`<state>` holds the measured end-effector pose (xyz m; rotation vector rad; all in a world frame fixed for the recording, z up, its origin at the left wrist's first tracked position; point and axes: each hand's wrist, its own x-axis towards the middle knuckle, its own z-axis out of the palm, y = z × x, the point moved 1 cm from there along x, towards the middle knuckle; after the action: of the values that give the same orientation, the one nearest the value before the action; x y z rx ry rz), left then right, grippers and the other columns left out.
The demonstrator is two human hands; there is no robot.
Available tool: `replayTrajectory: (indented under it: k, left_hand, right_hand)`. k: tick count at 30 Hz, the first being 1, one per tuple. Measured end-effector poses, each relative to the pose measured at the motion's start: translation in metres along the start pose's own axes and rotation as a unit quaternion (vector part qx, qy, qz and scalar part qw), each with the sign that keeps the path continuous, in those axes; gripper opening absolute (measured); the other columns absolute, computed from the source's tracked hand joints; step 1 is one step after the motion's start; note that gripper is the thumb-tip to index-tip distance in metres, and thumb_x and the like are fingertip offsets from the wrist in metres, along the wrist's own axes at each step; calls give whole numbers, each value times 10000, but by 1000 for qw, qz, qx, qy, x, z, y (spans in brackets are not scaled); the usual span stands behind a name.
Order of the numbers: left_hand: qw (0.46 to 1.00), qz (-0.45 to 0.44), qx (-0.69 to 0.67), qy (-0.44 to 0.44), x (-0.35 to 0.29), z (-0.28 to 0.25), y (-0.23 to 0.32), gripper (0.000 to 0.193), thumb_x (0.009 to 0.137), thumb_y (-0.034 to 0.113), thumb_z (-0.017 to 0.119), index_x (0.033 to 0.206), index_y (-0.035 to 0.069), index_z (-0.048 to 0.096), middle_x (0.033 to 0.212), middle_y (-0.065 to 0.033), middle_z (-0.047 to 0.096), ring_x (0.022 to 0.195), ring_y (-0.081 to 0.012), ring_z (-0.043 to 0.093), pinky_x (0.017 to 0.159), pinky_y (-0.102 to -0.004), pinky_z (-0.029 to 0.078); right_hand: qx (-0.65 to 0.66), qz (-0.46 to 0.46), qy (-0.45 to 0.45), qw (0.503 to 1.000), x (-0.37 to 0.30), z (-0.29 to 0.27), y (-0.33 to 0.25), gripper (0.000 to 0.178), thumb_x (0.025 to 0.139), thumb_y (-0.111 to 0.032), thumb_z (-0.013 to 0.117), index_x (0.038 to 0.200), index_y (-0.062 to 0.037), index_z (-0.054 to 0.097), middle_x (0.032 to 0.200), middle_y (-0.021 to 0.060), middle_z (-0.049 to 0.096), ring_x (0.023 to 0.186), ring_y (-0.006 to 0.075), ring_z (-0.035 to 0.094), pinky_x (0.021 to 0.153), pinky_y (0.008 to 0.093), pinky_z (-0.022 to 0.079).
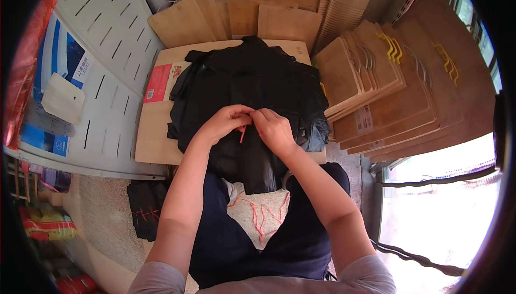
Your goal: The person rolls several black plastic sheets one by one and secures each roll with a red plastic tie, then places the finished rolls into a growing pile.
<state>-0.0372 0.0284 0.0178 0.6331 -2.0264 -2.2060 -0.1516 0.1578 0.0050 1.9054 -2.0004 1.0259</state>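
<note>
A pile of black plastic bags lies spread over a light wooden board in front of me, its near end hanging over the board's edge. Above the middle of the pile, my left hand and my right hand meet with fingertips pinched together. Between them is a red plastic string, one short end dangling below the left fingers. My fingers hide most of the string, so whether it is knotted does not show.
Wooden cutting boards lean at the back, and more boards hang on the right. A white slotted panel stands on the left. On the floor are a black bundle with red string and loose red string between my legs.
</note>
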Motion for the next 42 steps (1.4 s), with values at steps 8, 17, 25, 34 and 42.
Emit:
replayTrajectory:
  k: [8, 17, 25, 34, 42]
  left_hand:
    - [913, 203, 312, 170, -18, -5, 2, 119, 882, 120, 594, 939, 34, 653, 749, -33, 560, 768, -159, 560, 693, -278, 450]
    - [858, 178, 465, 124, -39, -15, -8, 65, 843, 74, 584, 817, 31, 625, 770, -71, 601, 734, -218, 583, 648, -321, 450]
    - [989, 72, 132, -12, -22, 6, 5, 150, 915, 129, 571, 876, 9, 652, 733, 5, 593, 653, -55, 505, 583, -213, 402]
    - [958, 182, 186, 122, -22, -1, -8, 107, 903, 86, 586, 968, 25, 645, 859, -17, 581, 719, -91, 551, 647, -226, 450]
    - [910, 195, 342, 130, -29, 9, -9, 74, 803, 7, 616, 873, 18, 598, 866, -65, 585, 716, -170, 569, 650, -283, 466]
  right_hand:
    - [10, 4, 35, 999, -1, -7, 3, 143, 728, -9, 650, 828, -43, 553, 769, 95, 505, 746, 264, 592, 616, 375, 499]
    - [557, 482, -126, 664, -23, -12, 32, 69, 869, -75, 630, 842, -16, 607, 735, 30, 588, 623, 120, 552, 544, 244, 443]
    - [624, 424, -161, 637, -13, 7, 6, 167, 901, -142, 626, 987, -3, 661, 788, 6, 609, 637, 51, 523, 587, 191, 456]
    - [652, 444, -114, 604, -16, 16, 10, 139, 906, -144, 627, 954, -17, 656, 778, -1, 607, 635, 50, 544, 582, 192, 470]
    - [619, 447, -123, 634, -14, 15, 10, 129, 898, -139, 634, 934, -16, 650, 774, 11, 607, 652, 55, 570, 627, 196, 532]
